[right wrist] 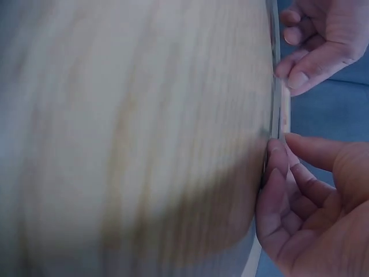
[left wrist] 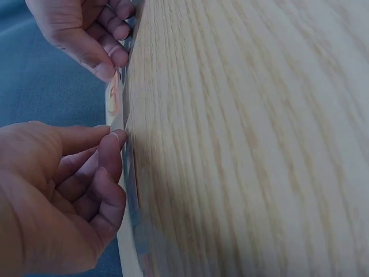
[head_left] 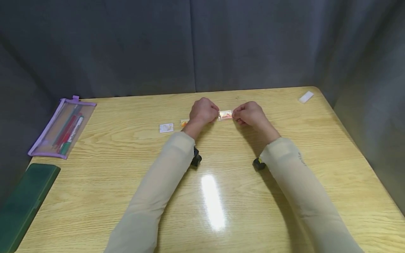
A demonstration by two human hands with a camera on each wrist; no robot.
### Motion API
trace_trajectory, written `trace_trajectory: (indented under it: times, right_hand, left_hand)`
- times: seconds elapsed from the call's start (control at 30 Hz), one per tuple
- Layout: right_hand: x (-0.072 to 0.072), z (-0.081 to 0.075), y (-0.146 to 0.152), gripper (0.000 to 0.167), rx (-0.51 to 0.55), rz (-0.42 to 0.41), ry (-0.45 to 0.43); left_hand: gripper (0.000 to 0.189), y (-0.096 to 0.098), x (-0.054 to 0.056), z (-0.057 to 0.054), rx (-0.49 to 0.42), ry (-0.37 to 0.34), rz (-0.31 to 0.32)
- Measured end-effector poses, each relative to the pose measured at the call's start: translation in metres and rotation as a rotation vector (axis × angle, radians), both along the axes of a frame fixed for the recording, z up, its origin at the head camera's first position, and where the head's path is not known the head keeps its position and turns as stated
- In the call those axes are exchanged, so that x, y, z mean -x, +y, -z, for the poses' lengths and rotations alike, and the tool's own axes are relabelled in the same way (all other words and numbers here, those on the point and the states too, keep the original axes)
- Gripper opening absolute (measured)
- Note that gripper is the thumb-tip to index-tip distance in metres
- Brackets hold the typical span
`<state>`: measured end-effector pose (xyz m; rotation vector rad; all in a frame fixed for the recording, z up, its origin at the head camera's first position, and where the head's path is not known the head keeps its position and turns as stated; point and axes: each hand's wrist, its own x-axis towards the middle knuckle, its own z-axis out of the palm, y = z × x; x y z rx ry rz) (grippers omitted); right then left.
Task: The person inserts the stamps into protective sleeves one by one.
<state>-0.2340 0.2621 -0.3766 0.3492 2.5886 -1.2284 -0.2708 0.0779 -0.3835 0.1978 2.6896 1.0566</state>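
Observation:
Between my hands is a small stamp-like printed picture [head_left: 226, 115], orange and cream, with a shiny clear edge like a sleeve. My left hand [head_left: 204, 110] pinches its left end between thumb and fingertips. The right hand [head_left: 251, 113] pinches the opposite end. In the left wrist view the picture [left wrist: 113, 98] appears nearly edge-on, close to the tabletop. To the left of my left hand, an orange printed piece [head_left: 184, 122] is partly hidden by the wrist. Farther left lies a pale stamp-like piece [head_left: 166, 128], flat on the table.
A small white rectangular piece [head_left: 306, 97] lies near the far right corner of the wooden table [head_left: 152, 168]. On the left are a purple-edged zip pouch [head_left: 47, 140] holding pens and a dark green case [head_left: 28, 196]. Dark curtains [head_left: 126, 45] stand behind the table.

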Motion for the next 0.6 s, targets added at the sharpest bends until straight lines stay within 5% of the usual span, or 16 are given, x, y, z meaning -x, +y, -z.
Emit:
trace_trajectory:
  times: [0.33, 0.6]
  right_hand:
    - [-0.003, -0.001, 0.003, 0.021, -0.042, 0.010, -0.003]
    - [-0.011, 0.000, 0.014, 0.034, -0.162, -0.071, 0.092]
  left_hand:
    - [0.014, 0.001, -0.002, 0.000, 0.013, -0.001, 0.004]
    - [0.025, -0.023, -0.002, -0.008, 0.043, 0.175, 0.124]
